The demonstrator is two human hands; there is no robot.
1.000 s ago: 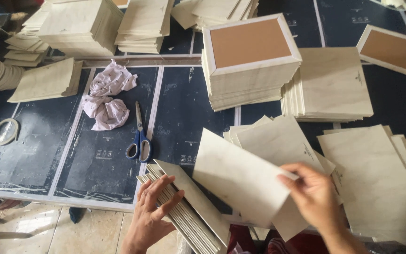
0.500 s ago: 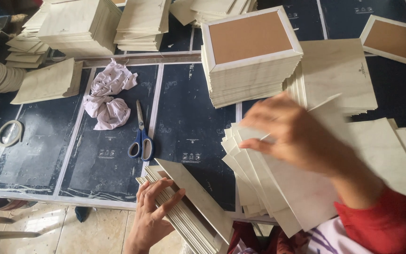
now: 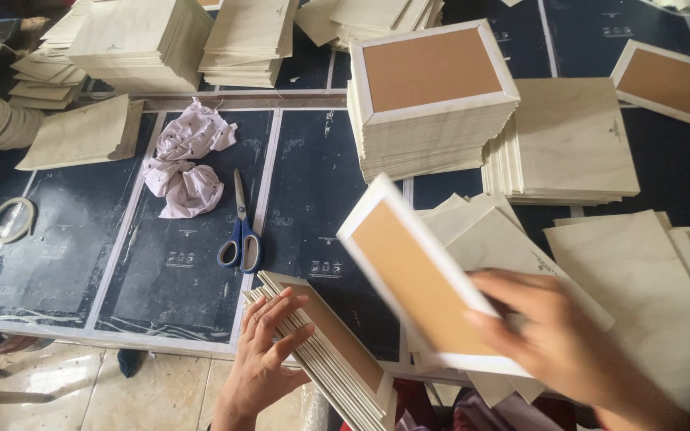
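Dark blue table [image 3: 321, 172] lies under the work. Left hand [image 3: 269, 351], fingers spread flat, presses on a tilted stack of cards [image 3: 337, 363] at the table's near edge; right hand [image 3: 557, 339] grips a white-bordered brown board [image 3: 413, 279], lifted above fanned cream sheets [image 3: 513, 239], scissors [image 3: 241, 231] well to the left.

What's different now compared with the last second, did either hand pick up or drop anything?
The right hand let go of the plain cream sheet, reached out over the fanned sheets, and now holds a white-bordered brown panel, brown face up, lifted toward the body. The left hand stayed pressed on the tilted stack. The scissors and crumpled cloth did not move.
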